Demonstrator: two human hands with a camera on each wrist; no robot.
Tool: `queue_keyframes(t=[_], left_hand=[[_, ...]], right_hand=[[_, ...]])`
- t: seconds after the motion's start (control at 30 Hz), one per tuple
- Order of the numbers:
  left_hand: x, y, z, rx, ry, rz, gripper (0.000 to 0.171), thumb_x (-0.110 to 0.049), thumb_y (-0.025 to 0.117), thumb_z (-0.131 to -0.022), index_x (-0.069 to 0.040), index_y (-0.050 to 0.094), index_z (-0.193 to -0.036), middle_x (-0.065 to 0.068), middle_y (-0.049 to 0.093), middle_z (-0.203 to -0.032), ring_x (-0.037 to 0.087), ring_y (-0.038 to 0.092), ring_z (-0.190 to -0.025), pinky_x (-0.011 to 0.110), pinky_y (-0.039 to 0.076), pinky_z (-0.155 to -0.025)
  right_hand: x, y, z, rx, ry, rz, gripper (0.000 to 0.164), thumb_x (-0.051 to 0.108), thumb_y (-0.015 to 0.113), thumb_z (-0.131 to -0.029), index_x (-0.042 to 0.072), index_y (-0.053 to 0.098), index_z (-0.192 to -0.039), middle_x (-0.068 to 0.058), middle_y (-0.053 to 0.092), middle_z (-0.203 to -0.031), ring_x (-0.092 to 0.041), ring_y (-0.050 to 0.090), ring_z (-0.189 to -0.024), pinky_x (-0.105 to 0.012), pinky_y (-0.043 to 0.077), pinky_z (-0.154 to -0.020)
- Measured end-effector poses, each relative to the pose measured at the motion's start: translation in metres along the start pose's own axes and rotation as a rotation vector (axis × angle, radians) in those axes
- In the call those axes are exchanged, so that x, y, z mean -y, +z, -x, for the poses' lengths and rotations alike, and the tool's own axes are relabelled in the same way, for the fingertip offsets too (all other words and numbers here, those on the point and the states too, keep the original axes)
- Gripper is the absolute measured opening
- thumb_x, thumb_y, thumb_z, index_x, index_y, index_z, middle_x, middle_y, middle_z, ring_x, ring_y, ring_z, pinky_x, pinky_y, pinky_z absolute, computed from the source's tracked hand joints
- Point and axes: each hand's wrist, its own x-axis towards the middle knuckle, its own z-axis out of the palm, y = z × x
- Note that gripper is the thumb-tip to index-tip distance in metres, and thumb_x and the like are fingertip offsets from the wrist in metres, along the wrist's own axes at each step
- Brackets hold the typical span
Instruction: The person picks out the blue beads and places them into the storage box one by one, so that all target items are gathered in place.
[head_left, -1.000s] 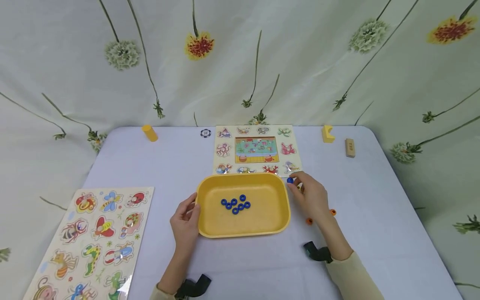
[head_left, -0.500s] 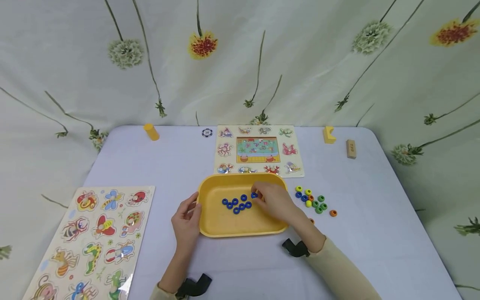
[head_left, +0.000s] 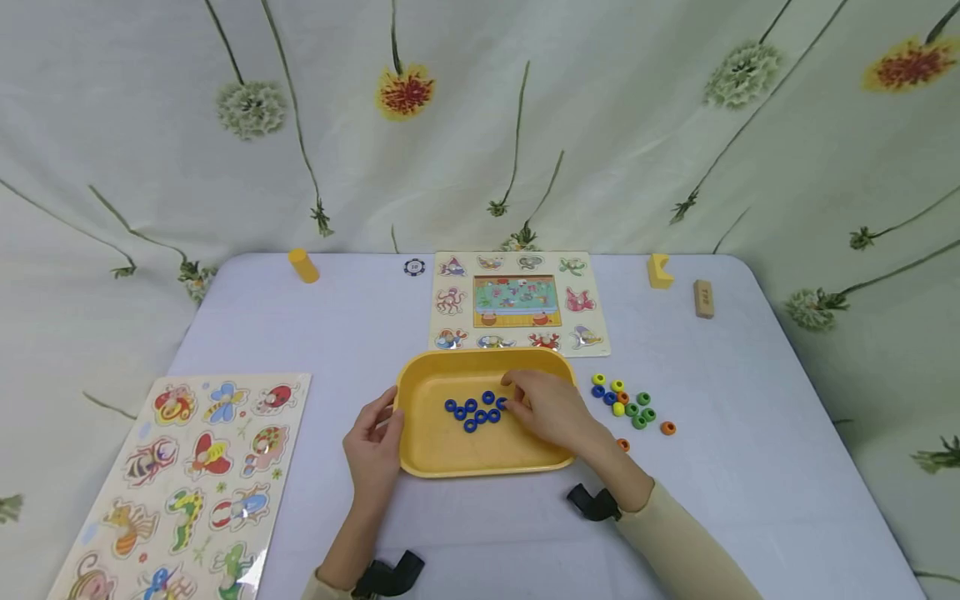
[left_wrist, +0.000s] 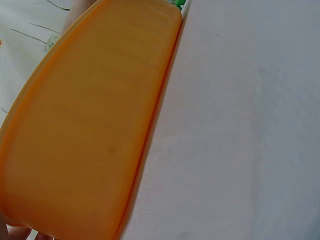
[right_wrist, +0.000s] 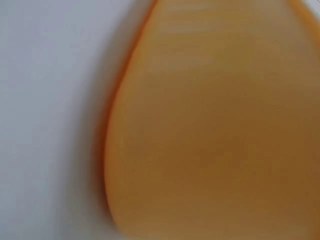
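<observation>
A yellow tray (head_left: 450, 458) lies at the middle of the table in the head view, with several blue beads (head_left: 470, 425) on its floor. My left hand (head_left: 372, 442) holds the tray's left end, thumb and fingers at the rim; a bit of its fingers (left_wrist: 42, 236) shows low in the left wrist view. Inside the tray's right half is my right hand (head_left: 551, 408), thumb and forefinger apart. A blue bead (head_left: 502, 403) lies right at its thumb tip. The right wrist view shows the blurred outer wall of the tray (right_wrist: 210, 150), and no fingers.
Loose yellow, blue, green and orange beads (head_left: 639, 422) lie right of the tray. A sea-animal puzzle board (head_left: 592, 321) is behind it, an insect puzzle board (head_left: 225, 454) to the left. Along the back are a yellow cylinder (head_left: 303, 266), a chip (head_left: 414, 267), and blocks (head_left: 703, 299).
My right hand came left from the loose beads into the tray with a blue bead, which now lies lower among the others with the fingers parted. The left hand stays at the rim.
</observation>
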Motion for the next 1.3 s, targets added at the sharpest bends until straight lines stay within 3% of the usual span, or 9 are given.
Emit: queue_keyframes(t=[0.17,0.33,0.5,0.67,0.77,1.17,1.3], left_hand=[[0.0,0.001,0.001,0.004,-0.012,-0.011,0.03,0.0,0.055,-0.084,-0.001,0.059,-0.114,0.019,0.059,-0.106,0.014,0.055,-0.087,0.011,0.048,-0.069],[0.0,0.0,0.001,0.002,-0.016,-0.019,0.03,-0.001,0.055,-0.084,-0.001,0.059,-0.114,0.017,0.059,-0.105,0.011,0.054,-0.086,0.01,0.048,-0.067],[0.007,-0.001,-0.001,0.002,-0.02,-0.03,0.03,-0.004,0.055,-0.085,-0.006,0.06,-0.115,0.012,0.06,-0.106,0.012,0.054,-0.088,0.011,0.048,-0.069],[0.016,-0.001,-0.001,0.002,-0.005,-0.017,0.03,-0.007,0.056,-0.085,-0.01,0.06,-0.115,0.01,0.06,-0.106,0.014,0.055,-0.089,0.012,0.049,-0.07],[0.005,0.0,0.001,0.002,-0.001,-0.004,0.03,-0.002,0.055,-0.084,-0.003,0.059,-0.114,0.017,0.059,-0.106,0.017,0.055,-0.088,0.012,0.049,-0.069],[-0.001,0.0,0.002,0.004,-0.018,-0.021,0.03,-0.002,0.055,-0.085,-0.002,0.059,-0.115,0.017,0.059,-0.107,0.013,0.055,-0.087,0.012,0.049,-0.069],[-0.001,0.001,0.002,0.002,-0.006,-0.023,0.03,-0.001,0.055,-0.084,-0.001,0.058,-0.114,0.018,0.059,-0.107,0.013,0.055,-0.087,0.011,0.048,-0.07]], right_hand=[[-0.011,-0.019,0.026,-0.238,-0.02,-0.132,0.022,0.022,0.065,-0.08,0.012,0.063,-0.1,0.011,0.052,-0.071,-0.005,0.04,-0.054,-0.018,0.035,-0.047],[-0.045,-0.031,0.048,-0.484,-0.008,-0.186,0.021,0.014,0.068,-0.077,0.007,0.062,-0.096,0.004,0.052,-0.069,-0.008,0.039,-0.053,-0.017,0.034,-0.045],[-0.076,-0.036,0.063,-0.588,0.163,-0.116,0.021,0.017,0.069,-0.076,0.008,0.064,-0.095,0.004,0.052,-0.066,-0.008,0.037,-0.051,-0.019,0.031,-0.042],[-0.09,-0.034,0.067,-0.584,0.255,-0.103,0.022,0.02,0.068,-0.077,0.007,0.064,-0.094,0.004,0.052,-0.066,-0.009,0.037,-0.051,-0.02,0.031,-0.041],[-0.092,-0.029,0.065,-0.558,0.263,-0.104,0.021,0.02,0.068,-0.077,0.008,0.064,-0.093,0.004,0.051,-0.066,-0.009,0.038,-0.051,-0.02,0.031,-0.042],[-0.094,-0.01,0.058,-0.329,0.385,-0.012,0.027,0.032,0.071,-0.073,0.01,0.062,-0.087,0.001,0.045,-0.059,-0.013,0.039,-0.05,-0.023,0.031,-0.043],[-0.096,-0.006,0.056,-0.302,0.383,0.039,0.029,0.034,0.07,-0.073,0.009,0.063,-0.085,0.001,0.043,-0.058,-0.014,0.039,-0.05,-0.023,0.03,-0.043]])
